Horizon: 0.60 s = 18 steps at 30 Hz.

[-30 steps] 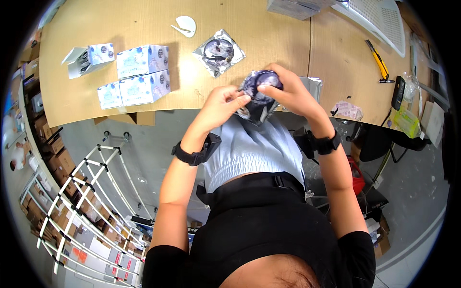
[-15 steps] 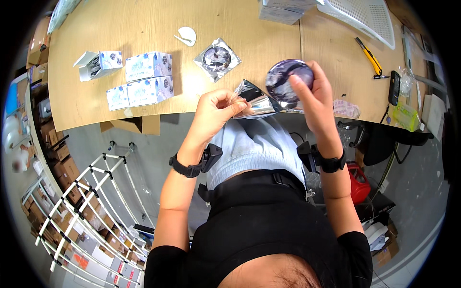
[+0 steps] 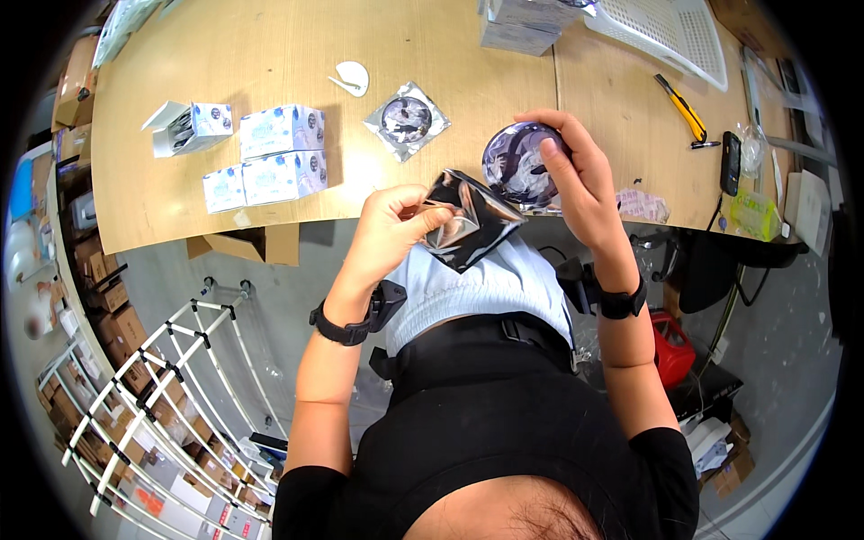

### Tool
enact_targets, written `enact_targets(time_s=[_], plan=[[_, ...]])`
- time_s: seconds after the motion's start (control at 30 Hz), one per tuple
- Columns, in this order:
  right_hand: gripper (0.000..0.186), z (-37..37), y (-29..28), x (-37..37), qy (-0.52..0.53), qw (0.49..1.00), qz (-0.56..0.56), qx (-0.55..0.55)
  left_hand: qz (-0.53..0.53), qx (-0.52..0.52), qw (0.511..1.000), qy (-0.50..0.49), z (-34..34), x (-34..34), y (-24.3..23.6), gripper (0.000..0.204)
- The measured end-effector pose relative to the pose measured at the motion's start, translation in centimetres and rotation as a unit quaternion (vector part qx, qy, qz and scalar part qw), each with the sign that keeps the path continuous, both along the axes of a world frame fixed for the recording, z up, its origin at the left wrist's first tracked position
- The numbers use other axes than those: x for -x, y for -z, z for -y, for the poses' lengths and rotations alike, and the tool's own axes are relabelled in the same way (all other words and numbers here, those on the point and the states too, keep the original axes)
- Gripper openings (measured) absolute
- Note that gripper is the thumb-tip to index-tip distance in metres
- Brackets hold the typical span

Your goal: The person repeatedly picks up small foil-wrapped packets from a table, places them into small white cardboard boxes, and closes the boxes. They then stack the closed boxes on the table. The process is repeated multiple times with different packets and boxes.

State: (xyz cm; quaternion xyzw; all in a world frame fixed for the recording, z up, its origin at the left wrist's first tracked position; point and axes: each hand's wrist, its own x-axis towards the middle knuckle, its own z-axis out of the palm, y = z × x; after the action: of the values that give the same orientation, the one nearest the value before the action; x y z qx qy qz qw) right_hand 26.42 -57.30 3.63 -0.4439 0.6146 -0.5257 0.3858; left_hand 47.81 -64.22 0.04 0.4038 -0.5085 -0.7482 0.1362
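My right hand (image 3: 576, 184) grips a round dark purple disc (image 3: 517, 165) with a pale pattern, held over the front edge of the wooden table (image 3: 297, 54). My left hand (image 3: 396, 225) pinches an empty clear plastic sleeve (image 3: 468, 220) that hangs just left of the disc, a little apart from it. A second disc in a clear sleeve (image 3: 407, 120) lies flat on the table behind my hands.
Several small white-and-blue boxes (image 3: 274, 153) sit at the table's left, one open box (image 3: 184, 128) beside them. A white scrap (image 3: 349, 78), a yellow utility knife (image 3: 686, 112), a black phone (image 3: 730, 162) and a white mesh tray (image 3: 670, 31) lie further back and right. A white wire rack (image 3: 153, 387) stands below left.
Both hands held the sleeved disc together a second ago. My right hand has since drawn the disc out and to the right, while my left hand keeps the emptied sleeve.
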Motion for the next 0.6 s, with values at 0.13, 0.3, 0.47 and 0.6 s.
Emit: enact_targets(time_s=[0.13, 0.3, 0.47, 0.6], plan=[[0.021, 1.5, -0.7, -1.0, -0.052, 0.998, -0.026, 0.013, -0.020, -0.008, 1.000, -0.003, 0.6, -1.0, -0.3, 0.029], [0.023, 3.7, -2.3, -3.5, -0.168, 0.982, -0.078, -0.023, -0.036, 0.006, 0.999, 0.014, 2.4, -3.2, 0.2, 0.027], [0.025, 5.7, -2.5, -7.4, -0.140, 0.984, -0.090, -0.066, -0.021, -0.018, 0.999, 0.016, 5.4, -6.3, -0.6, 0.021], [0.026, 7.6, -3.1, -11.1, -0.094, 0.991, -0.075, -0.057, -0.005, 0.002, 0.999, 0.052, 8.8, -9.5, -1.2, 0.020]])
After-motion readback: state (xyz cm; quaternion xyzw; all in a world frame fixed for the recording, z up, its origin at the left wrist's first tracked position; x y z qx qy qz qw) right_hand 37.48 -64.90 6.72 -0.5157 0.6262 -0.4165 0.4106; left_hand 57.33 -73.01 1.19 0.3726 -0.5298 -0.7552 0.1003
